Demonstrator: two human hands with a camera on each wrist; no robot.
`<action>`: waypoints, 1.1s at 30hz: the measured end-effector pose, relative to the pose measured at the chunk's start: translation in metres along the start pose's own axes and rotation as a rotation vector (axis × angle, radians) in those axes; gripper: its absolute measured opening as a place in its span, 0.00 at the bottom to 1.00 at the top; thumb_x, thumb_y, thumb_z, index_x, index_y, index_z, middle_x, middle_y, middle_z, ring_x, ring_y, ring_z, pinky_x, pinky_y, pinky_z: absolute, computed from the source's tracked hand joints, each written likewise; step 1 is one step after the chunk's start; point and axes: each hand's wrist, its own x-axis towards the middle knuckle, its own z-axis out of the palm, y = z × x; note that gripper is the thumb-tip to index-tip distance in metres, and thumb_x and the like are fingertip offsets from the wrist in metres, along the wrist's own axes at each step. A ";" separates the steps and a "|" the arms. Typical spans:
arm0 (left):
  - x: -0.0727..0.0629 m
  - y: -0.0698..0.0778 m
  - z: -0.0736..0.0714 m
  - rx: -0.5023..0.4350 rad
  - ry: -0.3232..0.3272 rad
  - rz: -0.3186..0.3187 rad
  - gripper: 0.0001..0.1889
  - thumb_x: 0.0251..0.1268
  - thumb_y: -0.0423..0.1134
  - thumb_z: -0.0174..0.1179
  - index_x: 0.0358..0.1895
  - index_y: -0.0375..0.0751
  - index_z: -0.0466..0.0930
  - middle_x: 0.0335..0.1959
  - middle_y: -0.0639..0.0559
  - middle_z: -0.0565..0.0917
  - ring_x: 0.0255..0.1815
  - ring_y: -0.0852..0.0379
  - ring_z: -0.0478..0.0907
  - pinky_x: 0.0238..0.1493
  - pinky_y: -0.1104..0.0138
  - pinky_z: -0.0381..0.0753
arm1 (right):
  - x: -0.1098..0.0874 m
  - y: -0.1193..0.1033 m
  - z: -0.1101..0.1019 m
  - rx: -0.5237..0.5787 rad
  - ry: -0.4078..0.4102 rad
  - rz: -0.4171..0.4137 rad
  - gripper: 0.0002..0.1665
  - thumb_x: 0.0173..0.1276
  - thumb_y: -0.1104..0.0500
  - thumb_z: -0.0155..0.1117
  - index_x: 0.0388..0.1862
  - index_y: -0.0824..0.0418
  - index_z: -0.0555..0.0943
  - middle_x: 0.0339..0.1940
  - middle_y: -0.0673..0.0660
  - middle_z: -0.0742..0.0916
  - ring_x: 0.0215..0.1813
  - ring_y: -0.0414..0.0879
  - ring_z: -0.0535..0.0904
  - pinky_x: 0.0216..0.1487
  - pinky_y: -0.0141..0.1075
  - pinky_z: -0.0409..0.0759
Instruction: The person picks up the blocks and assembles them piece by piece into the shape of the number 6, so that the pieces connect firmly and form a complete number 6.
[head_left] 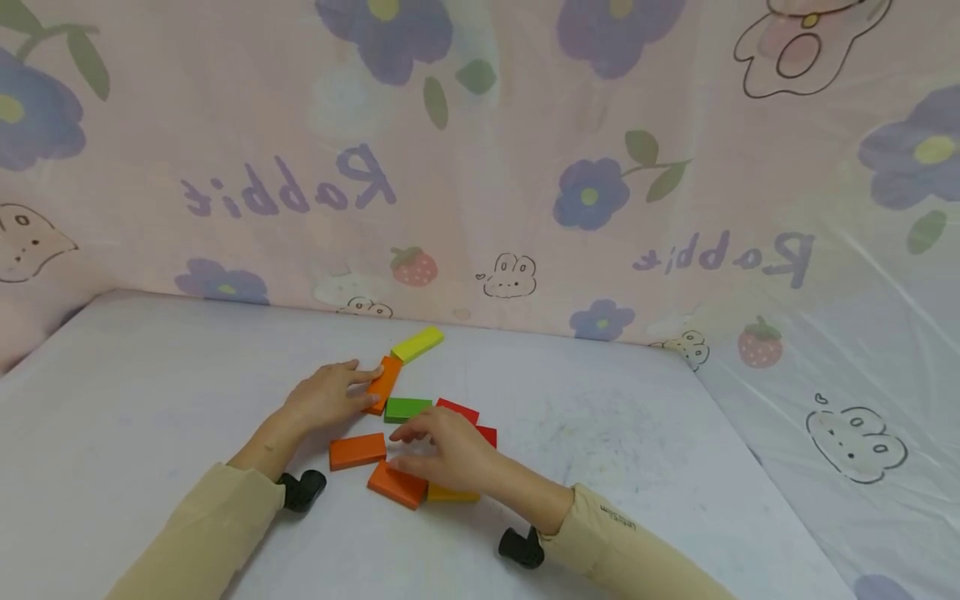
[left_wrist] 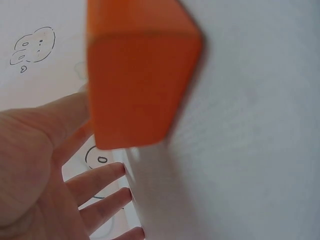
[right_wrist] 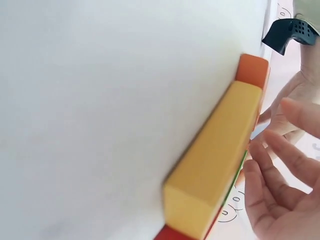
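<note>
My left hand (head_left: 326, 396) touches an orange block (head_left: 386, 385), with its index finger and thumb along the left side and the other fingers loosely extended. My right hand (head_left: 450, 450) hovers over the near blocks, fingers spread and slightly bent, nothing between them. Beneath its thumb lies another orange block (head_left: 396, 486); left of that is a third orange block (head_left: 357, 451), which looms large in the left wrist view. Under the right hand sits a yellow-orange block (right_wrist: 215, 145), partly hidden in the head view. A green block (head_left: 407, 409) lies between the hands.
A yellow block (head_left: 418, 343) lies at the far end, touching the orange one. Two red blocks, one at the back (head_left: 457, 411) and one partly behind the right wrist (head_left: 487, 436), lie to the right. A rabbit-print curtain (head_left: 480, 208) hangs behind the white table (head_left: 637, 467).
</note>
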 end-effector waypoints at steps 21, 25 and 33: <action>-0.001 -0.001 0.000 0.000 0.021 0.017 0.25 0.68 0.45 0.56 0.67 0.45 0.71 0.70 0.30 0.63 0.69 0.29 0.59 0.63 0.34 0.60 | 0.025 -0.006 0.007 0.050 -0.011 0.015 0.17 0.63 0.54 0.68 0.51 0.55 0.85 0.43 0.47 0.86 0.40 0.37 0.74 0.40 0.22 0.73; -0.002 0.000 0.000 0.005 0.028 0.024 0.25 0.67 0.45 0.57 0.66 0.45 0.72 0.69 0.29 0.64 0.68 0.29 0.60 0.62 0.34 0.62 | 0.028 -0.007 0.009 0.033 -0.013 0.024 0.17 0.63 0.53 0.69 0.50 0.55 0.85 0.41 0.46 0.86 0.39 0.35 0.74 0.39 0.21 0.73; -0.002 0.000 -0.001 0.007 0.020 0.018 0.26 0.67 0.45 0.57 0.66 0.44 0.71 0.69 0.28 0.64 0.68 0.28 0.59 0.62 0.34 0.61 | 0.034 -0.011 0.011 -0.010 -0.011 0.081 0.15 0.60 0.51 0.71 0.45 0.54 0.86 0.38 0.44 0.85 0.37 0.35 0.73 0.38 0.22 0.72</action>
